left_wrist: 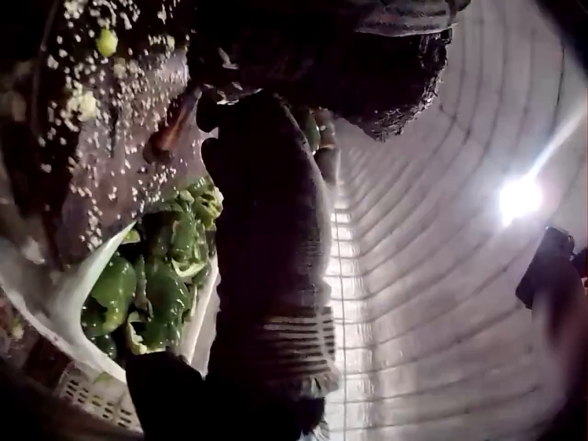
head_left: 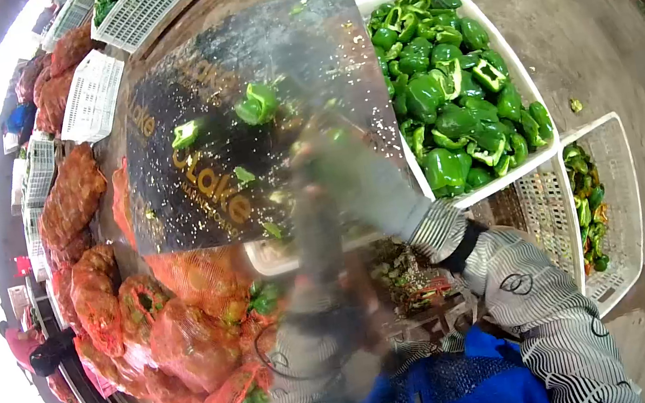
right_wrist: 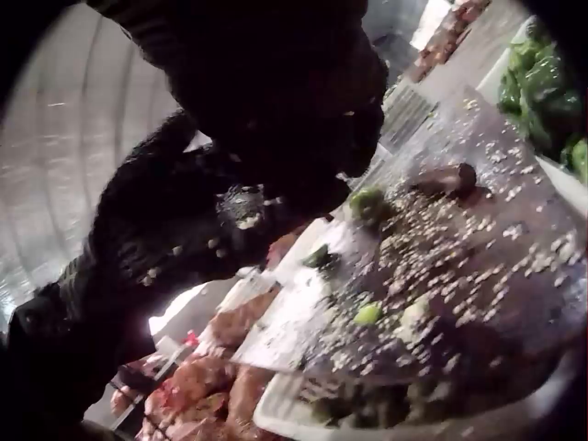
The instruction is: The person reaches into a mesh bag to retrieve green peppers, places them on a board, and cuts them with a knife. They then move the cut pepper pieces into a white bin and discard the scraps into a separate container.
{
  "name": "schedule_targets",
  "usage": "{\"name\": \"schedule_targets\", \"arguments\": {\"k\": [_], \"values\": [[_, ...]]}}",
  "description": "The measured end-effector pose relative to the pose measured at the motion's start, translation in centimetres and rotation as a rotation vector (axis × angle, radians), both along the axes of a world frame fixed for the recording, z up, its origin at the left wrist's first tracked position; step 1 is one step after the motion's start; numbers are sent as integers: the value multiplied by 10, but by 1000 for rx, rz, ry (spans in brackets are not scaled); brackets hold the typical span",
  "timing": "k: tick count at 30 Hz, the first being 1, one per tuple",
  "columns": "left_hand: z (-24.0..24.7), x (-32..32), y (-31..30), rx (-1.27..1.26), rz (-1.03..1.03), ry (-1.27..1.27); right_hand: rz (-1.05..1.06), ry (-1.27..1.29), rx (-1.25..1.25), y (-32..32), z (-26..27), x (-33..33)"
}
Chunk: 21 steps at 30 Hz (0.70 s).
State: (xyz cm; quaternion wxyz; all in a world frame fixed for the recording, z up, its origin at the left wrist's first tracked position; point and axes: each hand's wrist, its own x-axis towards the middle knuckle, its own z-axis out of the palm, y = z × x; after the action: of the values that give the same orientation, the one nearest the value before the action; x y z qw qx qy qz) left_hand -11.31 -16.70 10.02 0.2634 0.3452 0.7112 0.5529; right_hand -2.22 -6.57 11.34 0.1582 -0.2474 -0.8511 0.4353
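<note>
Two blurs at seeded board (head_left: 236,72): left hand (head_left: 313,203), right hand (head_left: 365,178) (grips unreadable); lettering (head_left: 207,181) only in head view.

Concrete floor (head_left: 563,24): white tub (head_left: 503,181) of green peppers (head_left: 440,92), slotted white crate (head_left: 620,157) just beside it. Red mesh sacks (head_left: 72,197) piled at left, more white crates (head_left: 94,94) behind them. One loose pepper scrap (head_left: 575,105).

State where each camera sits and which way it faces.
Head: above, facing down at the seed-flecked board and green peppers; striped sleeves, blurred left hand, right hand.
Left wrist: faces board, peppers, arched roof; the left hand's dark glove.
Right wrist: faces across the board toward red sacks; the right hand's dark glove.
Shared: all three show the board.
</note>
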Motion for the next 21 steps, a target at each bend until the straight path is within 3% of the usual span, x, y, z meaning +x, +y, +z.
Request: {"name": "schedule_targets", "arguments": {"k": [1, 2, 3, 4, 6, 7, 8, 9, 11, 12, 14, 15, 17, 19, 21], "values": [[-11, -8, 9, -72, -243, 598, -7, 352, -304, 24, -18, 1], [21, -3, 30, 261, -243, -26, -142, 245, -211, 47, 11, 10], [18, -16, 42, 261, -229, -18, -244, 292, -129, 70, 3, 8], [14, -29, 54, 260, -134, 94, -344, 165, -260, 97, -2, 7], [8, -62, 73, 174, 82, 201, -412, 395, -205, 141, -20, 15], [6, -88, 77, 86, 202, 197, -479, 326, -266, 161, -30, 20], [-15, -128, 77, -64, 109, 1156, -471, 127, 119, 183, -54, 33], [-17, -139, 86, -440, 316, 810, -486, -224, 227, 196, -72, 46], [-41, -174, 98, -728, 170, 972, -441, -712, 395, 202, -98, 64], [-42, -182, 105, -726, 169, 969, -442, -715, 397, 202, -92, 63], [-45, -190, 113, -854, -83, 849, -405, -758, 339, 196, -72, 63], [-40, -190, 114, -856, -86, 814, -405, -765, 333, 196, -69, 61], [-60, -190, 103, -732, 7, 876, -380, -529, 424, 197, -65, 51], [-37, -158, 89, -692, 64, 699, -310, -238, 334, 180, -51, 31], [-48, -145, 64, -642, 125, 639, -164, -84, 211, 151, -46, 11]]}}
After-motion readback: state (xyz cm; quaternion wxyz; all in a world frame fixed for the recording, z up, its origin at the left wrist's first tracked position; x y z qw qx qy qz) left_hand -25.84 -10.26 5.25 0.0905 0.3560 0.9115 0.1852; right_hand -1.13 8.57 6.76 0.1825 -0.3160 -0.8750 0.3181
